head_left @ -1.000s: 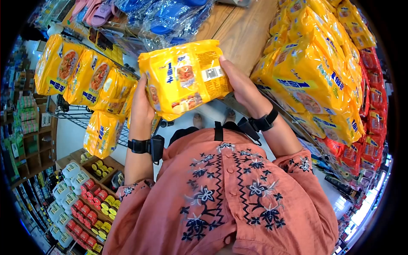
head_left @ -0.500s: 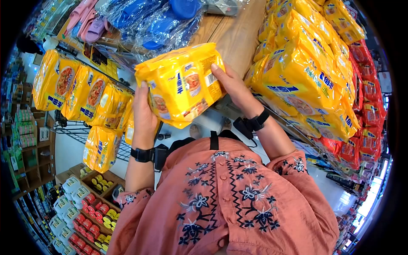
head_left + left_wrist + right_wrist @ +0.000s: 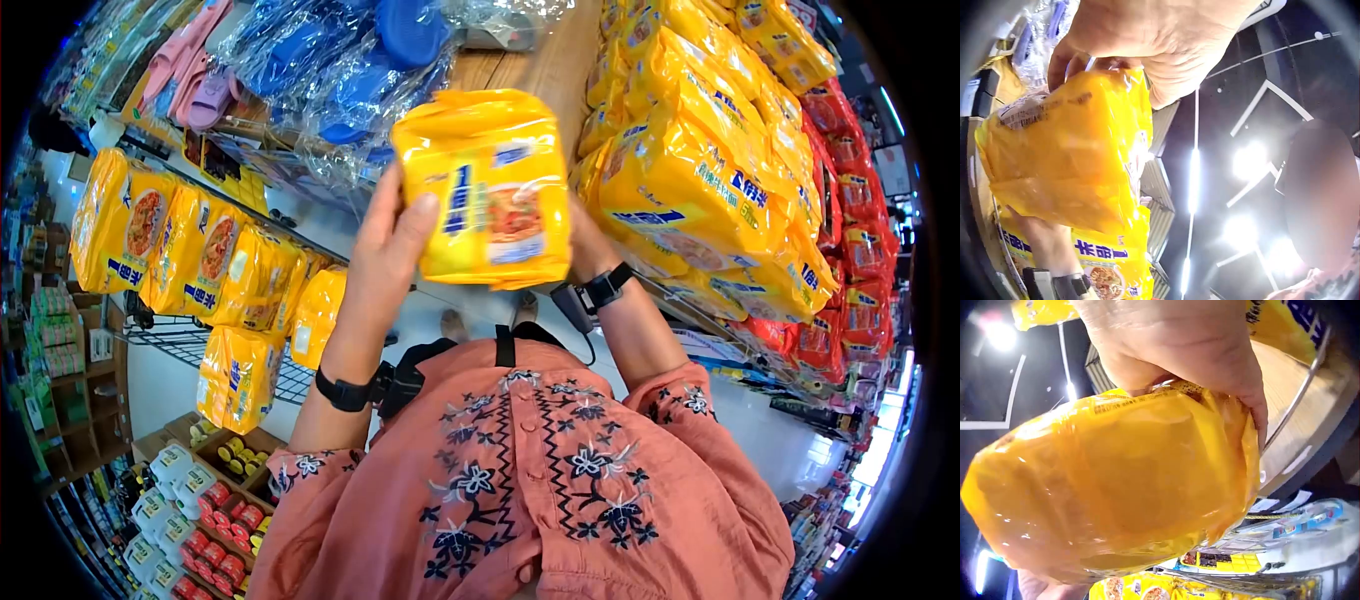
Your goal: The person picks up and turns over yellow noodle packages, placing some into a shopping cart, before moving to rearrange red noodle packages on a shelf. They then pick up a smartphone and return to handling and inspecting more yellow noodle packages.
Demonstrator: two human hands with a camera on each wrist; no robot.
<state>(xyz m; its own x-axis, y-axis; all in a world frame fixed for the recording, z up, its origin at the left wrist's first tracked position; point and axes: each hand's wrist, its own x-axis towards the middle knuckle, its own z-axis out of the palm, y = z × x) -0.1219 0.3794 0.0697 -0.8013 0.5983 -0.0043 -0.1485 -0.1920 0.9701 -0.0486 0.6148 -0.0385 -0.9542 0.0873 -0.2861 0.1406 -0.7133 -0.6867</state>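
1. The left hand (image 3: 388,265) grips the near left edge of a yellow pack (image 3: 490,190), its thumb lying on the printed front; the left wrist view shows fingers and thumb closed round the wrapper's end.
2. The right hand (image 3: 588,238) is mostly hidden behind the pack's right side in the head view; the right wrist view shows it gripping the other end, fingers bent over the wrapper.
3. The pack is held between both hands, in front of the body and tilted, its face with blue lettering and a picture of a bowl of food turned up to the head view.
4. A black strap (image 3: 343,392) circles the left wrist and another black band (image 3: 607,285) the right one.
5. Just below the hands is a salmon-coloured shirt (image 3: 520,470) with dark and pale floral embroidery.
6. Past the pack, beyond both hands, runs a wooden surface (image 3: 550,65).
7. Beyond the left hand lie blue slippers (image 3: 410,35) in clear plastic, with pink slippers (image 3: 185,60) farther left.
8. To the left of the left hand, a group of yellow packs (image 3: 150,225) is at a dark wire rack (image 3: 165,340).
9. To the right of the right hand rises a stack of yellow packs (image 3: 715,190), with red packs (image 3: 862,240) farther out.
10. Lower left of the left hand are white jugs (image 3: 155,515) and red containers (image 3: 205,550).
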